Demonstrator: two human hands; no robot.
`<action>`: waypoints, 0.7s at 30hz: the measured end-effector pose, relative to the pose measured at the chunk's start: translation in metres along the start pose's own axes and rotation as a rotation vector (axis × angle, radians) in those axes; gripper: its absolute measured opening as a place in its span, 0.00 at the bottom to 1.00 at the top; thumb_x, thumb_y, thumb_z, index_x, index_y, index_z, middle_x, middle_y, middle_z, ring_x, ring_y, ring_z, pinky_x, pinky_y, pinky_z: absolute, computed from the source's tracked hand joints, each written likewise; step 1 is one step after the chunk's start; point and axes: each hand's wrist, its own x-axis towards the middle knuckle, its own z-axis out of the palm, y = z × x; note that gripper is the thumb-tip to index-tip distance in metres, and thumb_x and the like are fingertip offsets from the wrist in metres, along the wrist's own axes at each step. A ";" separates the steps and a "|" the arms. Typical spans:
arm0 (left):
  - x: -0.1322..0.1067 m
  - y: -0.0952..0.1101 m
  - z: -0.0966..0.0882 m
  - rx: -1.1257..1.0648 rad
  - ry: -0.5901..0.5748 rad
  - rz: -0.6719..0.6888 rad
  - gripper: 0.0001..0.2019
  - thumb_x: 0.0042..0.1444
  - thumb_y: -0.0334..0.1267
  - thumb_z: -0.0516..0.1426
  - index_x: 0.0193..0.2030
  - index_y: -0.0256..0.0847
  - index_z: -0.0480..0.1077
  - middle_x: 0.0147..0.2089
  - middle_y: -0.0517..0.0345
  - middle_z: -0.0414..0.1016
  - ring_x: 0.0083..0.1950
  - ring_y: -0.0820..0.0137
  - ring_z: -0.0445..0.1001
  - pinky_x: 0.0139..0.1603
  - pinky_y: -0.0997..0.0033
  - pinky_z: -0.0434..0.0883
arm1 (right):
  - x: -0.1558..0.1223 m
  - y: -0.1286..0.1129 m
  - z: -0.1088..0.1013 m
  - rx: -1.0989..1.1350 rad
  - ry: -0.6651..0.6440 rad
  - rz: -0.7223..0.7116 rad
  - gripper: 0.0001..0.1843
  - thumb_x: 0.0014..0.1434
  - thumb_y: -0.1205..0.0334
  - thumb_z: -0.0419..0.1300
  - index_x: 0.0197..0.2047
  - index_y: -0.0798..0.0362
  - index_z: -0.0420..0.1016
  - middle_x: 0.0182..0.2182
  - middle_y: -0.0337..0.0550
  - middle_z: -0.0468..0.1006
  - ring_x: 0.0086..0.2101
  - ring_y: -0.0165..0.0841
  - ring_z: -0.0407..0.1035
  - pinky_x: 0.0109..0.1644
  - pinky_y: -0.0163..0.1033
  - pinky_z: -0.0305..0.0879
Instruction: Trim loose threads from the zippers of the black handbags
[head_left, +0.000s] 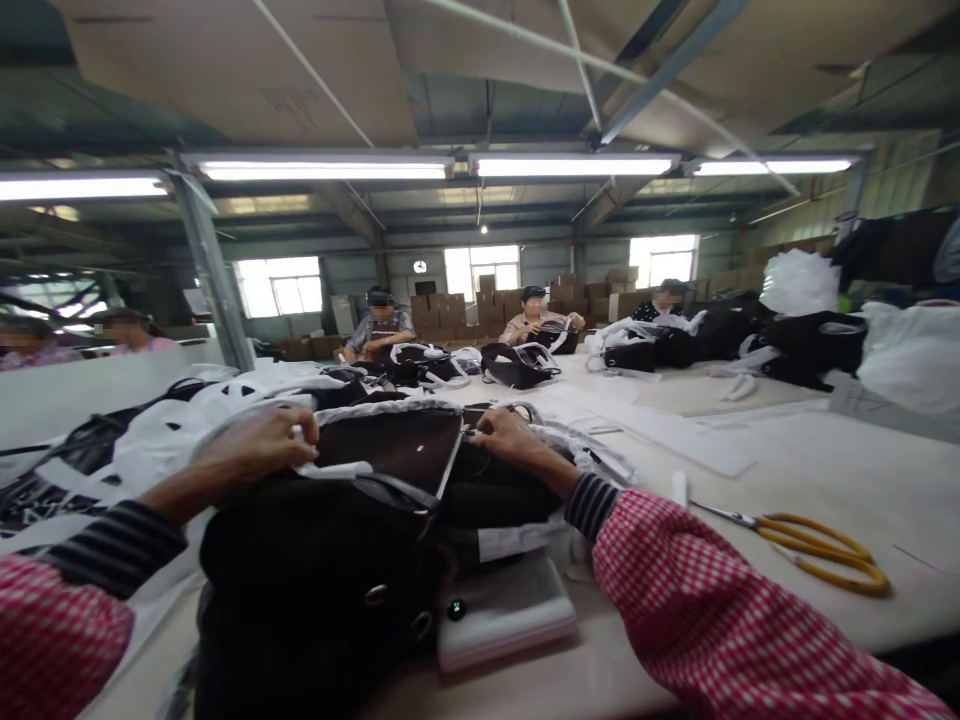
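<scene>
A black bag with metal eyelets stands before me on the table, its top unzipped and the dark brown lining showing. My left hand is closed at the far left of the bag's mouth, around a strip of white wrapping. At the right end of the opening, my right hand pinches the bag's zipper edge; its fingertips partly hide the spot. Beside the bag lies a stack of clear plastic sleeves.
Yellow-handled scissors lie open to the right. Black bags with white wrapping are heaped at left, and more bags stand across the table. Several co-workers sit on the far side. White sheets lie at right.
</scene>
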 end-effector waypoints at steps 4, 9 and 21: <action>0.025 0.042 -0.016 0.495 0.126 0.196 0.20 0.52 0.25 0.58 0.52 0.41 0.74 0.53 0.47 0.77 0.55 0.51 0.69 0.50 0.52 0.68 | 0.003 0.006 0.020 -0.008 -0.002 -0.012 0.11 0.58 0.62 0.64 0.42 0.56 0.85 0.42 0.51 0.84 0.46 0.42 0.75 0.47 0.39 0.63; 0.071 0.076 -0.007 0.260 -0.118 0.520 0.21 0.63 0.41 0.60 0.63 0.51 0.70 0.69 0.53 0.67 0.66 0.58 0.64 0.65 0.55 0.63 | 0.006 0.003 0.025 0.019 0.030 -0.050 0.12 0.61 0.66 0.60 0.42 0.57 0.85 0.41 0.51 0.84 0.44 0.39 0.75 0.49 0.38 0.62; 0.079 0.065 0.070 0.284 -0.177 0.105 0.28 0.68 0.55 0.45 0.73 0.59 0.61 0.70 0.41 0.63 0.63 0.37 0.63 0.54 0.32 0.66 | -0.060 -0.037 0.002 0.289 0.008 -0.220 0.07 0.61 0.65 0.63 0.31 0.53 0.80 0.28 0.38 0.78 0.33 0.32 0.70 0.41 0.35 0.61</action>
